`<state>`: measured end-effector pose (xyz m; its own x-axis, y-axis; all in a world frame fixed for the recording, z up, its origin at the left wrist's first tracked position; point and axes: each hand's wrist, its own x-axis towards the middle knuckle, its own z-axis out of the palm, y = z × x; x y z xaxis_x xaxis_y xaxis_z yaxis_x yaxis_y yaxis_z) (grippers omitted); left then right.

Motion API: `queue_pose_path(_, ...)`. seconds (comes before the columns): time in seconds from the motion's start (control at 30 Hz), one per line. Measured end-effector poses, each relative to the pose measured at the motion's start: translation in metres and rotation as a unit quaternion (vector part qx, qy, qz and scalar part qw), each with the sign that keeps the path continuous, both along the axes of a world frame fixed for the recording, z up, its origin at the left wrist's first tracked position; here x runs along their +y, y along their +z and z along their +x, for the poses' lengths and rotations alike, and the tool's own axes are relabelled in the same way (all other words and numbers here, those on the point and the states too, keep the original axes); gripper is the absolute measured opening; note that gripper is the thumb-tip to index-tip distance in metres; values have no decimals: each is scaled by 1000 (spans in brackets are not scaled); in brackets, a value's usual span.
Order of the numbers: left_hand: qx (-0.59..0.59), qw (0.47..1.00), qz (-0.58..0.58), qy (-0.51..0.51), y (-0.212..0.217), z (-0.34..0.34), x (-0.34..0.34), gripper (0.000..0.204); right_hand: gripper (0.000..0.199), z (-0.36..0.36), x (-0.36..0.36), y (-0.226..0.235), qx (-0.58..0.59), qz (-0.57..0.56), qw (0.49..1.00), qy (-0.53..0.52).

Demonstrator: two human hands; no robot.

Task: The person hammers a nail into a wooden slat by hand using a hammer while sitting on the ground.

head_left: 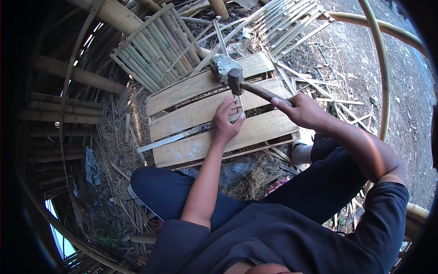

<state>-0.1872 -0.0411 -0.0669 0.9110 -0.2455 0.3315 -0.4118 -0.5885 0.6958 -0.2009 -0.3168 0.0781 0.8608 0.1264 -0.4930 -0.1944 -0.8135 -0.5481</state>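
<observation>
My right hand grips the wooden handle of a hammer. The dark hammer head is over the slatted wooden table, beside the near edge of a rough grey stone. Just below the head, my left hand has its thumb and fingers closed around the near end of a narrow pale strip. Stone and hammer head hide part of that strip, which shows again beyond the table's far edge. Another flat strip lies across the table and passes under my left hand.
Bamboo slat panels lean at the far left, with another slatted frame at the far right. Split bamboo pieces and straw litter the ground. A curved bamboo pole rises on the right. Crumpled clear plastic lies by my legs.
</observation>
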Motion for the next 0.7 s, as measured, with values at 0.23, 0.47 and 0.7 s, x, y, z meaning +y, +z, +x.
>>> queue_pose_path(0.23, 5, 998, 55, -31, 0, 4, 2, 36, 86, -2, 15, 11, -14, 70, 995, -67)
queue_pose_path(0.47, 150, 979, 59, -128, 11, 20, 23, 40, 81, -9, 30, 20, 13, 143, 982, -123)
queue_pose_path(0.7, 139, 976, 70, -152, 22, 19, 24, 45, 82, -12, 30, 20, -21, 150, 980, -128)
